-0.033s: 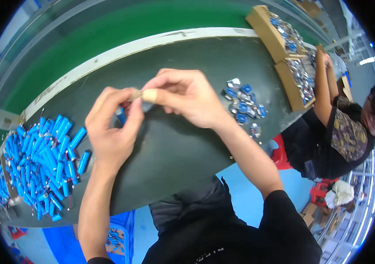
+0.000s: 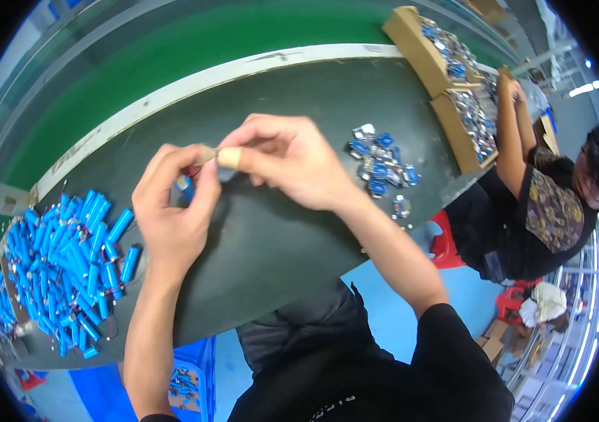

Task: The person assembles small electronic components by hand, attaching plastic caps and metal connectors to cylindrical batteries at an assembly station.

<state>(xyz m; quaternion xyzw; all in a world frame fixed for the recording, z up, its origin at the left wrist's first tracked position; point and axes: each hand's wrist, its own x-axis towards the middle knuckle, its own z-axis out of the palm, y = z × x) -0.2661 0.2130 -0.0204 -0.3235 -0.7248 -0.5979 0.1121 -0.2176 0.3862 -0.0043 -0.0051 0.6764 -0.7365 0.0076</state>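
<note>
Pinching at frame centre: my left hand [image 2: 169, 211] closes thumb and fingers on a blue cell [image 2: 185, 186] with a red wire, mostly hidden by them. My right hand [image 2: 292, 165], fingers curled shut, grips the tan strip [image 2: 209, 155] at the cell's top; the fingertips of both hands nearly meet. Below lies the dark bench [image 2: 271, 246]. Lower left: heap of blue cells [image 2: 67, 260]. Right of centre: small blue parts [image 2: 380, 165]. Upper right: cardboard boxes [image 2: 412, 39], and a co-worker [image 2: 545, 204].
</note>
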